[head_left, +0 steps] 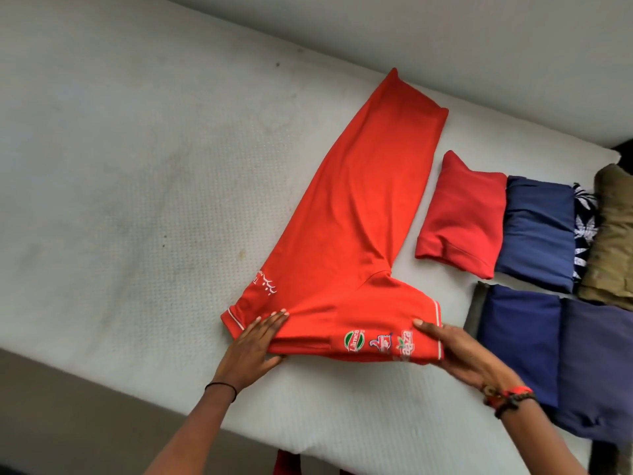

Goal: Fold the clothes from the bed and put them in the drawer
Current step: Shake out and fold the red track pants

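Mid-fold, I have the left hand (253, 344) and right hand (457, 353) pinching the red shirt (342, 217) at the bed's (137, 166) near edge, fingers together. Next I'd carry that end toward the far hem.

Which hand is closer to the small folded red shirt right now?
Right. The right hand sits below the folded red shirt; the left hand is farther, across the orange shirt.

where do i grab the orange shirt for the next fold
Pinch the orange shirt at both corners of its near, logo end, coming from the near side of the mattress, where the left hand and right hand are. It lies as a long strip running away, so lifting that short edge evenly should carry it over flat.
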The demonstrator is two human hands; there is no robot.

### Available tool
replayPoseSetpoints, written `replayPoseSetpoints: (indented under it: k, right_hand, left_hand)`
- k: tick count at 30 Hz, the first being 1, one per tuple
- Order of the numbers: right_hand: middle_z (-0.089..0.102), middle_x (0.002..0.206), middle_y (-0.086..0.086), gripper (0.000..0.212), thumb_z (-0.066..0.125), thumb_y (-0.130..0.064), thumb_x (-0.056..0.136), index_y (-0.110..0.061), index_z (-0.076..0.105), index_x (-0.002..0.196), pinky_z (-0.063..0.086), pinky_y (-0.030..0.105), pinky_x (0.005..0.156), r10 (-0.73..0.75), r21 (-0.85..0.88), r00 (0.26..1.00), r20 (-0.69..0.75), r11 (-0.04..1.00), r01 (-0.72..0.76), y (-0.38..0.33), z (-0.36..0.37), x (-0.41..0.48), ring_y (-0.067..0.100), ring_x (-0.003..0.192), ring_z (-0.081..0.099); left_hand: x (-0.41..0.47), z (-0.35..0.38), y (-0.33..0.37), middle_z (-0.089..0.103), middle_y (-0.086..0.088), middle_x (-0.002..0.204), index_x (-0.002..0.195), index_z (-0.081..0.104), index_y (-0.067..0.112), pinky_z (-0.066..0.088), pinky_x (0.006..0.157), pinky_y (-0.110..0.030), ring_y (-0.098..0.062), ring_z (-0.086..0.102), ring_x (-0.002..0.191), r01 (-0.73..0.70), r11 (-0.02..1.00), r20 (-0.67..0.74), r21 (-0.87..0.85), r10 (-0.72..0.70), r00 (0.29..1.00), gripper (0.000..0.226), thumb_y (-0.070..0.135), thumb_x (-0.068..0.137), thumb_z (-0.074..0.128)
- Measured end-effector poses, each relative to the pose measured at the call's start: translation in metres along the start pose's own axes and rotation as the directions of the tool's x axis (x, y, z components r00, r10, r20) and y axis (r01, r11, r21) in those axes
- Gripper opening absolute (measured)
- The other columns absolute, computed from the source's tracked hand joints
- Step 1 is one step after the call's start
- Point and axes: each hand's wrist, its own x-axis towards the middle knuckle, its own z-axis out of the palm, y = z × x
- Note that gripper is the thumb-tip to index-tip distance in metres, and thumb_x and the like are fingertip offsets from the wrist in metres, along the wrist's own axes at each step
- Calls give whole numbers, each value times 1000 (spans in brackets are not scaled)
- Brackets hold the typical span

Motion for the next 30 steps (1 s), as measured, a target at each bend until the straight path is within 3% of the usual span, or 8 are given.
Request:
replayPoseSetpoints:
  k: [4,9,12,15,22,24,26,30]
  right_hand:
    - [69,111,15,62,73,-10,70,-4,53,128,60,30,64,-145,-119,989,-10,983,143,-53,26,-12,16,75,71]
    - [61,97,4,52,52,2,91,-32,39,129,52,20,44,-270,-122,963,9,955,269,-121,80,-3,4,52,64]
    - [60,85,13,21,41,-3,98,-9,59,104,54,24,44,-172,-39,985,24,984,173,-158,104,19,13,50,67]
    - [63,66,30,36,35,-2,100,13,57,75,55,30,49,-77,124,997,-23,989,79,-184,124,56,34,46,65]
    - [37,139,35,32,22,-2,98,18,46,88,54,29,53,-25,113,998,-62,993,32,-222,170,127,36,129,45]
    - [34,141,35,32,22,-3,98,19,44,108,55,26,50,-48,73,996,-76,996,54,-224,181,140,34,119,56]
    - [30,144,30,39,24,0,97,13,30,133,51,25,39,-171,17,978,-116,985,174,-223,191,152,30,71,72]
    - [52,106,22,21,33,5,91,2,48,105,49,22,41,-448,-85,876,-182,894,440,-203,193,155,20,43,64]
  left_hand:
    - [2,-3,-1,42,6,146,146,32,20,3,114,-11,0,28,134,-37,996,-89,-86,30,996,74,49,81,51]
    - [8,-2,-4,58,6,128,137,48,20,36,96,-17,-13,52,116,102,940,-185,-325,-169,968,59,13,80,64]
    - [15,-16,-1,62,8,82,123,57,18,40,71,-22,-13,58,75,165,908,-162,-384,-243,956,42,13,81,59]
    - [22,-27,-4,53,8,68,125,54,20,38,61,-26,-16,55,63,253,888,-88,-384,-308,947,39,17,86,56]
    - [33,-43,-14,57,9,70,116,56,18,37,64,-20,-5,54,61,315,807,29,-500,-348,937,27,18,89,55]
    - [35,-45,-17,57,10,69,112,56,19,42,60,-16,-1,55,55,319,762,72,-564,-339,938,23,15,89,55]
    - [36,-46,-20,61,7,74,114,54,20,46,56,-14,0,57,52,333,717,103,-612,-345,933,27,13,88,57]
    - [31,-45,-18,56,7,112,133,42,23,47,75,-17,-7,62,90,213,762,-70,-612,-320,945,56,18,83,66]
